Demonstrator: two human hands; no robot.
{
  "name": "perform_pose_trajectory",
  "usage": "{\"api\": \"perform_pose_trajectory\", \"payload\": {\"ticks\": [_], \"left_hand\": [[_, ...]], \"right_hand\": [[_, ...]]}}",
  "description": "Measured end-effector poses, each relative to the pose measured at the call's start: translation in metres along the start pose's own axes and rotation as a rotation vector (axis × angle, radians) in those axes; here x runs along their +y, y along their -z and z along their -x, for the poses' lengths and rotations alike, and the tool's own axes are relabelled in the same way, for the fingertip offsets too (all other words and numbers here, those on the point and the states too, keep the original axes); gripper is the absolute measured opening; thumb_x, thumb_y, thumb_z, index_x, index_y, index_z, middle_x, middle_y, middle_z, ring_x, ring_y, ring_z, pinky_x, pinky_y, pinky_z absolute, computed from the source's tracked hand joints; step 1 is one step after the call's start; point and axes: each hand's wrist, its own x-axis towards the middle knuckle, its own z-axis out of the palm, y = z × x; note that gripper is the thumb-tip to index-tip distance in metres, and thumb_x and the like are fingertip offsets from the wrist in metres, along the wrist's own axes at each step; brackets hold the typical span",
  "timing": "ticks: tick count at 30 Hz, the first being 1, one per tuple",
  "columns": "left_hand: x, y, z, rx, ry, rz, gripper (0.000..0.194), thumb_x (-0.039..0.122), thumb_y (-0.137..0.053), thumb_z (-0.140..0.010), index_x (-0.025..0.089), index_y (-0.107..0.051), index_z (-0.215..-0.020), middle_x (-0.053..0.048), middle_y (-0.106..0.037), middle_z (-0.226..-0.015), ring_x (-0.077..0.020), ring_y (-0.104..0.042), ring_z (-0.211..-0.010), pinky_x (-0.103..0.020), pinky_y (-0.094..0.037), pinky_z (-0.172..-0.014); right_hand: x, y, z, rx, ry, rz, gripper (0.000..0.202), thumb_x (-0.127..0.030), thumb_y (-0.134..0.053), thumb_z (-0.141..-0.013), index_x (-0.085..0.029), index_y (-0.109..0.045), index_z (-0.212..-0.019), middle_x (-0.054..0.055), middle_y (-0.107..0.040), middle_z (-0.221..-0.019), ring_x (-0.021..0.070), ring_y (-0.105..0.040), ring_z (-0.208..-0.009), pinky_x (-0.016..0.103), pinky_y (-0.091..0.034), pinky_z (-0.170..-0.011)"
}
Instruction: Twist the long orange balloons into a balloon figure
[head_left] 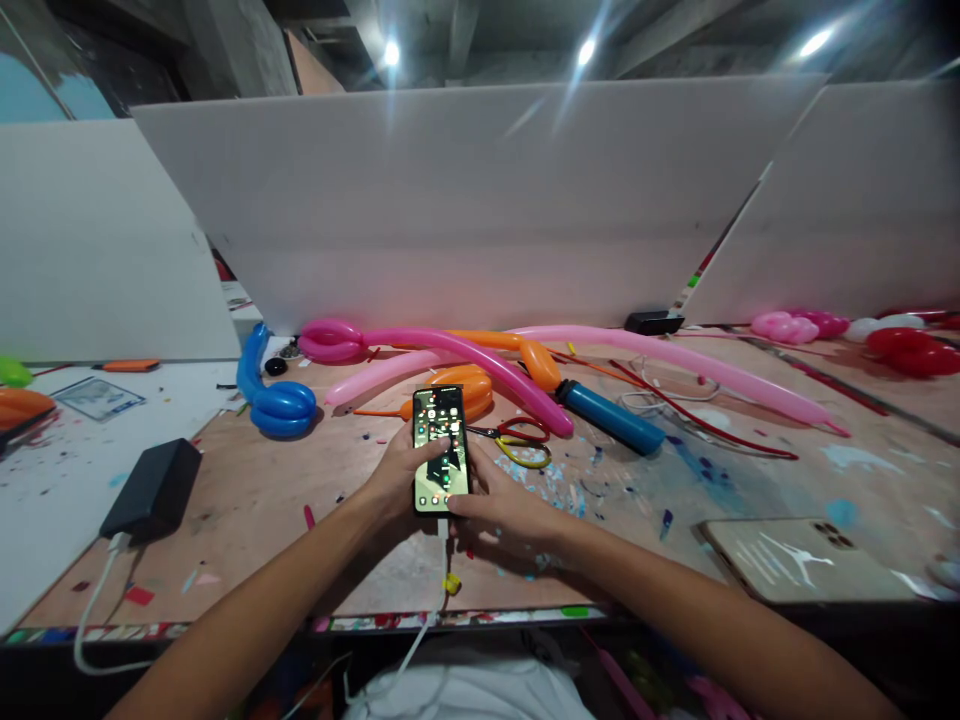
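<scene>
Both my hands hold a smartphone (433, 481) upright above the table, its lit screen full of app icons. My left hand (391, 472) grips its left edge, with the thumb over the screen. My right hand (504, 508) supports the right side, its thumb at the lower part of the screen. A white charging cable (443, 540) runs down from the phone's bottom. Just behind the phone lie an orange twisted balloon (480, 393) and scissors (525, 452) with red and yellow handles. A long magenta balloon (495, 375) stretches behind them.
A blue balloon (283, 410) and a dark power bank (154, 490) lie to the left. To the right are a blue hand pump (611, 415), a pink balloon (712, 370) and another phone (795, 560), face down. White boards (487, 200) stand behind. Balloon scraps litter the tabletop.
</scene>
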Motion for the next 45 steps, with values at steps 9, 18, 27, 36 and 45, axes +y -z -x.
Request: {"api": "perform_pose_trajectory", "payload": {"ticks": [9, 18, 27, 36, 45], "left_hand": [[0.006, -0.006, 0.0, 0.138, 0.157, 0.165, 0.027, 0.02, -0.057, -0.075, 0.012, -0.06, -0.1, -0.005, -0.066, -0.066, -0.0203, -0.063, -0.052, -0.033, -0.053, -0.055], [0.004, 0.0, -0.005, 0.157, 0.248, 0.17, 0.025, 0.03, -0.056, -0.078, 0.009, -0.064, -0.09, -0.009, -0.07, -0.068, -0.0227, -0.066, -0.058, -0.035, -0.055, -0.06], [0.008, 0.008, -0.009, 0.13, 0.176, 0.104, 0.039, 0.034, -0.05, -0.08, 0.004, -0.066, -0.1, -0.018, -0.073, -0.082, -0.0267, -0.069, -0.066, -0.037, -0.055, -0.064], [0.005, 0.012, -0.012, 0.181, 0.175, 0.096, 0.033, 0.037, -0.054, -0.08, 0.007, -0.065, -0.09, -0.011, -0.071, -0.071, -0.0229, -0.066, -0.058, -0.034, -0.053, -0.058], [0.006, 0.013, -0.013, 0.155, 0.159, 0.105, 0.034, 0.037, -0.055, -0.08, 0.008, -0.066, -0.093, -0.012, -0.072, -0.073, -0.0233, -0.066, -0.059, -0.034, -0.053, -0.057]], "right_hand": [[0.001, 0.001, 0.0, 0.019, -0.028, 0.031, 0.076, -0.024, -0.072, -0.073, -0.03, -0.029, -0.136, 0.001, -0.06, -0.091, 0.0135, -0.057, -0.059, 0.027, -0.047, -0.049], [0.005, 0.001, -0.001, 0.017, 0.002, -0.009, 0.07, -0.02, -0.072, -0.072, -0.029, -0.037, -0.132, 0.002, -0.06, -0.096, 0.0182, -0.062, -0.079, 0.03, -0.05, -0.063], [-0.002, 0.014, -0.014, 0.408, 0.231, 0.006, 0.041, -0.012, -0.062, -0.064, -0.021, -0.049, -0.101, -0.009, -0.044, -0.066, 0.0065, -0.038, -0.05, 0.019, -0.032, -0.047], [-0.008, 0.019, -0.011, 0.318, 0.252, -0.09, 0.028, -0.014, -0.059, -0.063, -0.02, -0.048, -0.088, -0.012, -0.043, -0.056, 0.0029, -0.028, -0.039, 0.017, -0.02, -0.04], [-0.01, 0.019, -0.011, 0.259, 0.207, -0.17, 0.027, -0.016, -0.062, -0.063, -0.02, -0.05, -0.086, -0.011, -0.045, -0.051, 0.0049, -0.037, -0.038, 0.019, -0.024, -0.042]]}}
